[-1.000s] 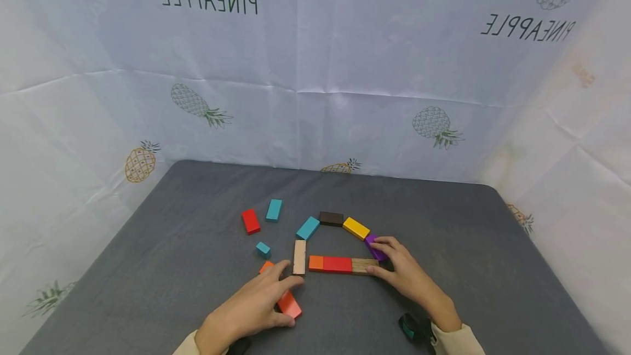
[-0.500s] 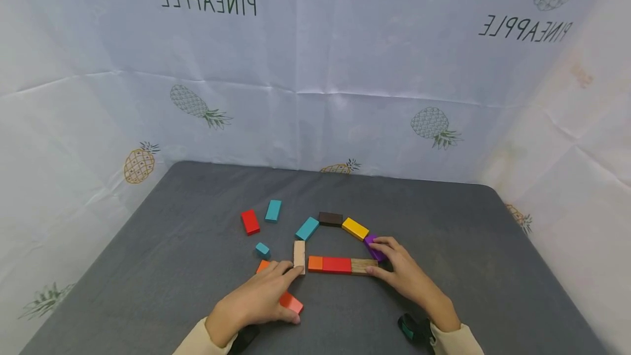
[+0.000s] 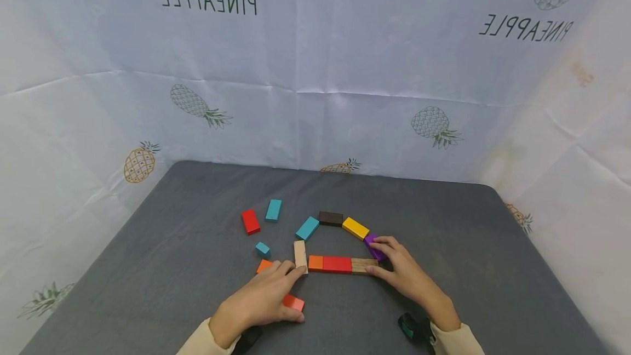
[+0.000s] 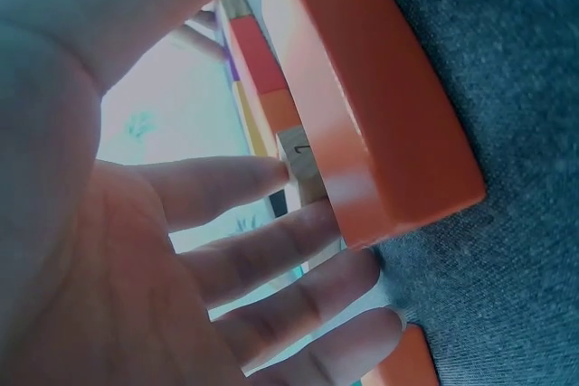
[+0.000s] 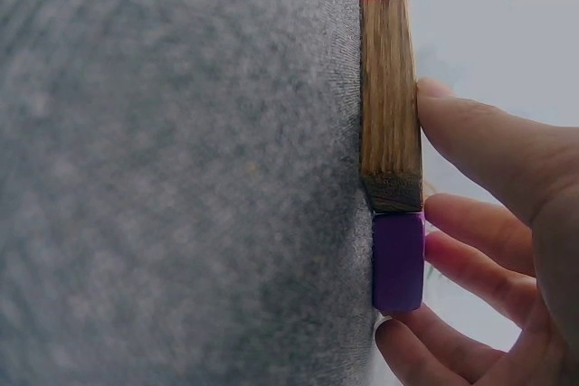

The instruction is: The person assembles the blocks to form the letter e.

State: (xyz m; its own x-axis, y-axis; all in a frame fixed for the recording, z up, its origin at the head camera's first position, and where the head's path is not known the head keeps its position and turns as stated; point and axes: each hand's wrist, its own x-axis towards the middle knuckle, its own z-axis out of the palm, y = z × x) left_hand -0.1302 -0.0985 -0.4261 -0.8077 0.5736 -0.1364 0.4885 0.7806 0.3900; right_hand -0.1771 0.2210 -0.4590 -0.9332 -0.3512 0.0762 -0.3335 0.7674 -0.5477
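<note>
My left hand lies with extended fingers over a salmon-orange block, which is partly hidden under it. The index fingertip touches the near end of a pale wooden block; in the left wrist view the thumb lies at the salmon block's upper edge. My right hand rests its thumb on a brown wooden block. Its other fingers lie on and beside a purple block. Red and small orange blocks continue the straight row from the brown one.
Teal, dark brown and yellow blocks form an arch behind the row. Loose at left are a red block, a teal block, a small teal block and an orange block. A grey cloth covers the table.
My left hand has shifted slightly right, its index finger reaching the pale block. That block's near end has swung right, towards the row. The salmon block has turned a little. My right hand stays put.
</note>
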